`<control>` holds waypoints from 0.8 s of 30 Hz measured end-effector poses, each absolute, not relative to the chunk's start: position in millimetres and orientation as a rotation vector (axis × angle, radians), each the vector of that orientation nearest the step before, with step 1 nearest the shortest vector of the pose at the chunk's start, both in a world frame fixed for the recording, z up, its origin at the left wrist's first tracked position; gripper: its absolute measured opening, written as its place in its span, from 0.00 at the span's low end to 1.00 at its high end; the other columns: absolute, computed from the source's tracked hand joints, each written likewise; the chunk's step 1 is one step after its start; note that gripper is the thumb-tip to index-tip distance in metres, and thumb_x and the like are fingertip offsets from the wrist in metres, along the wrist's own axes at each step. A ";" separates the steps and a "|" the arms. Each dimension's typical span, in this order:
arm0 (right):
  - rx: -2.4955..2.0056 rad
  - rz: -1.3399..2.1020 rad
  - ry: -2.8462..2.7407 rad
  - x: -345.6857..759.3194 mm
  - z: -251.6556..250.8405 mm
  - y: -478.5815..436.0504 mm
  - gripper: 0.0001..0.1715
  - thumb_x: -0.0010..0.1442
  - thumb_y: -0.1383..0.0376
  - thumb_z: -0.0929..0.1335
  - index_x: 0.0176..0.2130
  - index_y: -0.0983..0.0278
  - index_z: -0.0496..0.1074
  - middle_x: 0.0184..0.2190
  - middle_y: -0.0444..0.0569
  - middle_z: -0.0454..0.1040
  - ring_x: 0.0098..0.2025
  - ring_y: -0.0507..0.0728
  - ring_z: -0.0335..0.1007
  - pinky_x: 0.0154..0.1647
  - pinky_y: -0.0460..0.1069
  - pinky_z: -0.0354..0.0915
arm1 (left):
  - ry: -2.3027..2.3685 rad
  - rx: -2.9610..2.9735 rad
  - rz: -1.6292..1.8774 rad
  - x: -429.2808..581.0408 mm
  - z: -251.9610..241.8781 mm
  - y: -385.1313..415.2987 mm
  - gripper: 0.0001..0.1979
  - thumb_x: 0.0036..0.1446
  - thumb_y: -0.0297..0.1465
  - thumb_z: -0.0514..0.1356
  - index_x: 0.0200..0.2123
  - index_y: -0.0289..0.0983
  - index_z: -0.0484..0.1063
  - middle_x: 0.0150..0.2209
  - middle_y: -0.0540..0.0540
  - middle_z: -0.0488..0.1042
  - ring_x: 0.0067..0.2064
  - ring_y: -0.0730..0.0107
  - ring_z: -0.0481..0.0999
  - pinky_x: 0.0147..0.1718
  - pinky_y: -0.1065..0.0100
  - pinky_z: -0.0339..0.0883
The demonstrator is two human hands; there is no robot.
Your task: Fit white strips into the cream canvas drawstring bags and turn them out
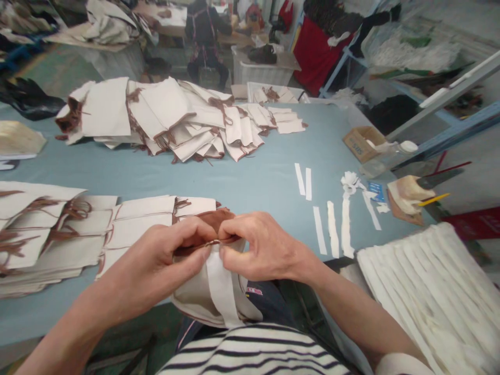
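Between my hands, at the table's near edge, is a cream fabric piece (191, 294) with brown edging and a brown inner side. A white strip (221, 289) runs down its front from the upper edge. My left hand (183, 247) pinches that edge just left of the strip, thumb in front. From the right, my right hand (255, 245) grips the same edge, its thumb by the strip's top. The fingertips of both hands nearly meet. Behind the fingers, part of the brown inner side (216, 216) shows.
Stacked cream pieces (142, 219) with brown ties lie at left. A long heap of them (164, 109) spans the table's far side. Loose white strips (319, 229), a small cardboard box (363, 143) and a clear jar (386, 156) are at right. A person (205, 39) sits in the background.
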State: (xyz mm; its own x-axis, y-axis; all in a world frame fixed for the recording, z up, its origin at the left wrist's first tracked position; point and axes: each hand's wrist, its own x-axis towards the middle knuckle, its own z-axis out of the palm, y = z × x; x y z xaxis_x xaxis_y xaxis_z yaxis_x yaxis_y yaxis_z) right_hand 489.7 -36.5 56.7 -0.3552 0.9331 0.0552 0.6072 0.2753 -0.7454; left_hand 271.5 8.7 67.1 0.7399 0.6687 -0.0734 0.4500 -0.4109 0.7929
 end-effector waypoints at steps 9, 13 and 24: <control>-1.289 1.110 -1.733 484.6 41.9 -42.3 0.08 0.54 0.66 0.65 0.25 0.62 0.63 0.22 0.37 0.59 0.26 0.49 0.55 0.30 0.46 0.51 | 0.832 2.162 0.507 277.8 55.5 -2.8 0.09 0.68 0.27 0.56 0.42 0.41 0.77 0.36 0.54 0.81 0.33 0.75 0.78 0.31 0.76 0.66; -1.328 1.000 -1.597 475.6 29.6 -49.2 0.06 0.51 0.66 0.65 0.24 0.62 0.63 0.21 0.38 0.62 0.25 0.49 0.56 0.30 0.47 0.52 | 0.852 2.187 0.596 279.8 47.3 -5.9 0.10 0.67 0.25 0.55 0.41 0.39 0.76 0.34 0.53 0.82 0.33 0.73 0.80 0.32 0.74 0.68; -1.105 1.568 -1.332 497.1 39.8 -58.9 0.08 0.52 0.61 0.67 0.28 0.64 0.70 0.22 0.39 0.62 0.24 0.49 0.53 0.24 0.45 0.51 | 0.262 2.491 0.770 274.7 27.5 -4.1 0.21 0.68 0.17 0.53 0.59 0.38 0.67 0.37 0.45 0.78 0.34 0.66 0.76 0.33 0.67 0.69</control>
